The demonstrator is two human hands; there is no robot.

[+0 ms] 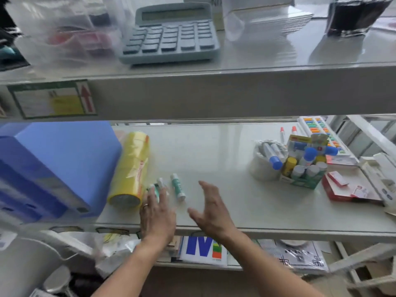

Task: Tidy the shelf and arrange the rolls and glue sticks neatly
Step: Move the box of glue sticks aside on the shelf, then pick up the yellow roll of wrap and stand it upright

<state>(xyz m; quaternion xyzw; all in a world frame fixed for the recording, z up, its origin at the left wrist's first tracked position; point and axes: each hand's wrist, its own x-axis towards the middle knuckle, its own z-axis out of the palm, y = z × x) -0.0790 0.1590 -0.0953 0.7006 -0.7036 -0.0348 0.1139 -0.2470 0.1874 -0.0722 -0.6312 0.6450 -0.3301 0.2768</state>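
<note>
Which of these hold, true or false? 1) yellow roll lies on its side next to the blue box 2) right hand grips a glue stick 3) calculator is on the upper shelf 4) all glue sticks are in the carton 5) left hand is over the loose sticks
1) True: the yellow roll lies on its side beside the blue box.
2) False: the right hand is open and empty.
3) True: the calculator sits on the upper shelf.
4) False: loose glue sticks lie near the roll, apart from the carton.
5) True: the left hand has its fingers on two of them.
</note>
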